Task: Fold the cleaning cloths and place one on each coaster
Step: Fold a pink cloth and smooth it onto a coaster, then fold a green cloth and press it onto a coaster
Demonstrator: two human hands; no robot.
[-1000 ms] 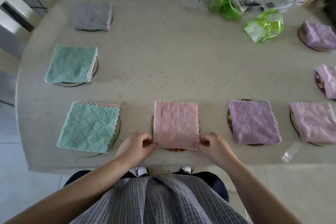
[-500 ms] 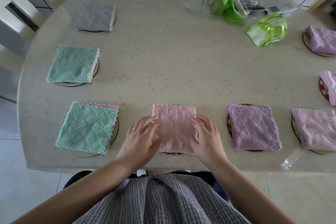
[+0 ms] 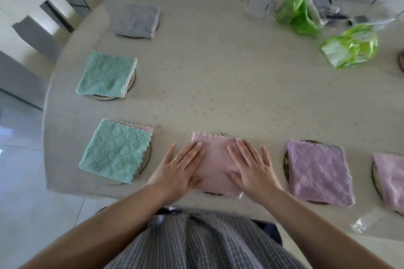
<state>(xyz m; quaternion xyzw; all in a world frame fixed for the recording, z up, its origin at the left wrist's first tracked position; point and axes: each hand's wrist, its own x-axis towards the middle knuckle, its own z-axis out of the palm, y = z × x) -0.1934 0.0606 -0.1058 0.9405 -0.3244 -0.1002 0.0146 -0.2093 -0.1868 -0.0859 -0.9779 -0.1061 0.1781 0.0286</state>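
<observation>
At the near table (image 3: 218,94) edge: both hands flatten a folded pink cloth (image 3: 216,166) on its coaster.
Left hand (image 3: 177,170) and right hand (image 3: 251,168) press with straight, spread fingers, gripping nothing. Beside and beyond, green cloths (image 3: 115,150), a grey cloth (image 3: 135,20) and purple cloths (image 3: 317,170) already cover coasters; the visible placements appear nearly finished.

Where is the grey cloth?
The grey cloth lies folded at the table's far left, beyond the two green cloths.
</observation>
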